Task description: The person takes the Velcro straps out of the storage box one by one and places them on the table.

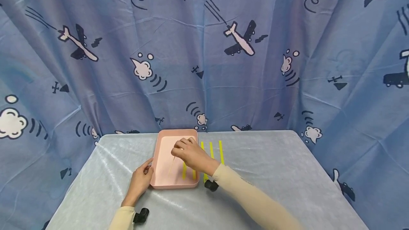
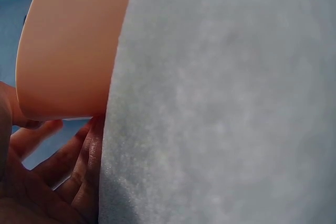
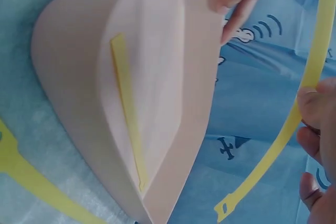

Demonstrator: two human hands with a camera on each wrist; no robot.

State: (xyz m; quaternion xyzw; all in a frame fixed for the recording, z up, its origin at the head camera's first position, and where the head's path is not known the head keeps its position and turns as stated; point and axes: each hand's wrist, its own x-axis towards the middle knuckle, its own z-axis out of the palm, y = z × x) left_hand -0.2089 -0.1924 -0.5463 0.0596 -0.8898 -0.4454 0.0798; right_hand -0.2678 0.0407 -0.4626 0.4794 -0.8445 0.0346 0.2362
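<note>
A pink tray (image 1: 161,159) lies on the table. My left hand (image 1: 138,182) holds its left side; in the left wrist view the thumb (image 2: 16,109) is at the rim and the fingers (image 2: 90,153) lie lower along the wall. My right hand (image 1: 191,154) is above the tray and pinches a yellow hook-and-loop cable tie (image 3: 283,135), its slotted end hanging down. Other yellow cable ties (image 1: 184,171) are inside the tray, partly hidden by the right hand in the head view. Several more yellow cable ties (image 1: 221,152) lie to the tray's right.
A pale grey-blue cloth (image 1: 271,173) covers the table. A blue curtain (image 1: 179,91) with printed planes hangs behind its far edge. A black wrist camera (image 1: 141,215) is on the left wrist, another camera (image 1: 211,185) under the right.
</note>
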